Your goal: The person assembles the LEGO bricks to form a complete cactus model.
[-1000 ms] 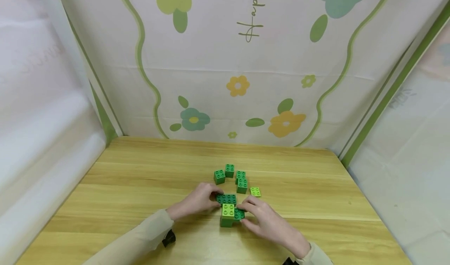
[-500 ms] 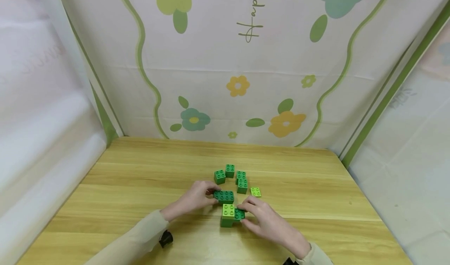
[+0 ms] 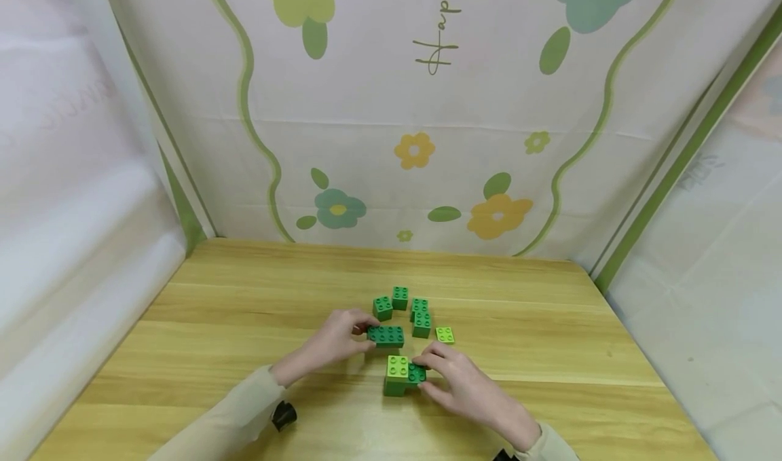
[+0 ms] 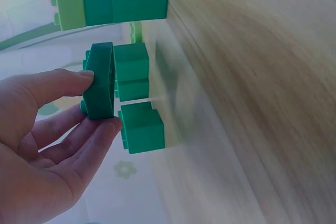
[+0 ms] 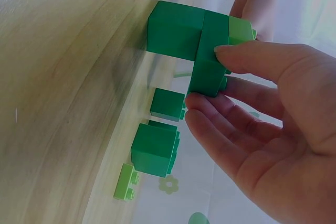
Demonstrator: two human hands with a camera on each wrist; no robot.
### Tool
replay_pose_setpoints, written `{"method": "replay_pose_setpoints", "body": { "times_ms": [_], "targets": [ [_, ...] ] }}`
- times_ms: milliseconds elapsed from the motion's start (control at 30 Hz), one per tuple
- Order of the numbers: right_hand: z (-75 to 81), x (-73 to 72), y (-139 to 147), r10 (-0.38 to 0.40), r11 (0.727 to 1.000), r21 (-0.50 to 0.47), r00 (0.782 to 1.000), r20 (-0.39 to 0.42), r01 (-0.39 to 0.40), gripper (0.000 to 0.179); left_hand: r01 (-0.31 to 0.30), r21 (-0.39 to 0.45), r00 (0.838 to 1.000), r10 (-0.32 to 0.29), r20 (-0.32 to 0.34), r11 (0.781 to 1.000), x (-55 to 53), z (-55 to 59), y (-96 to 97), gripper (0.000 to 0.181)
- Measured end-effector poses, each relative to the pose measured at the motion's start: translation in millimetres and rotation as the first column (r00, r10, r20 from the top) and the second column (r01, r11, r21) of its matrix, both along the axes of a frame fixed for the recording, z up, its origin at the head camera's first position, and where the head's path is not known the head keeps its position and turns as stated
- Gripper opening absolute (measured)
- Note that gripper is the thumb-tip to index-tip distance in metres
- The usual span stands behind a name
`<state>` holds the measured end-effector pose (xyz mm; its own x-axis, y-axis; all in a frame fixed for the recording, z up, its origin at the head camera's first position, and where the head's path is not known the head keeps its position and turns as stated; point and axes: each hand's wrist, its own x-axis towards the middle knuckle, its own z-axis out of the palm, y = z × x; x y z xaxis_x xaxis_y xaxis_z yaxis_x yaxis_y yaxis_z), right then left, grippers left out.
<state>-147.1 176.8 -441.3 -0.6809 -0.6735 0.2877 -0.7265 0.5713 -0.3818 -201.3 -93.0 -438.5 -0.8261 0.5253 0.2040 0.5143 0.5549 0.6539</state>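
Note:
My left hand (image 3: 336, 339) pinches a dark green eight-stud building brick (image 3: 387, 337) by its left end. In the left wrist view that brick (image 4: 100, 82) hangs above the table, with thumb and fingers on opposite sides. My right hand (image 3: 461, 383) grips a small stack at the near middle. The stack has a green block (image 5: 176, 30) at the bottom, a dark green brick (image 5: 207, 64) across it that juts out to the right, and a lime-green brick (image 3: 398, 366) on top. My right thumb and fingers pinch the jutting part. The two held pieces are apart.
Behind the hands stand several loose green bricks, among them a left one (image 3: 383, 307), a far one (image 3: 400, 297) and a near right one (image 3: 422, 324). A thin lime-green brick (image 3: 445, 335) lies right of them. A flowered cloth (image 3: 415, 108) hangs behind the wooden table (image 3: 244, 291).
My left hand has drawn the dark green brick away from the stack, back and to the left, opening a gap. My right hand and the stack have stayed in place.

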Motion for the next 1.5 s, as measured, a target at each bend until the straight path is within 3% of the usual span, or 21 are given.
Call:
{"method": "replay_pose_setpoints", "body": {
  "times_ms": [467,967,1500],
  "targets": [
    [-2.0,-1.6,0,0.02,1.0,-0.02,0.999,-0.044,-0.021,0.034,-0.028,0.019,0.998,0.029,-0.052,0.999,5.3,8.8,-6.4,0.03],
    [-0.3,-0.3,0,0.027,0.999,-0.021,0.999,-0.031,-0.028,0.031,-0.001,0.01,0.99,0.002,-0.14,1.0,17.2,21.9,-5.8,0.028],
    [1.2,-0.8,-1,-0.012,1.0,0.016,0.999,0.033,0.011,0.031,0.009,0.005,0.989,-0.008,-0.149,1.0,22.1,25.6,-5.9,0.029]
  ]
}}
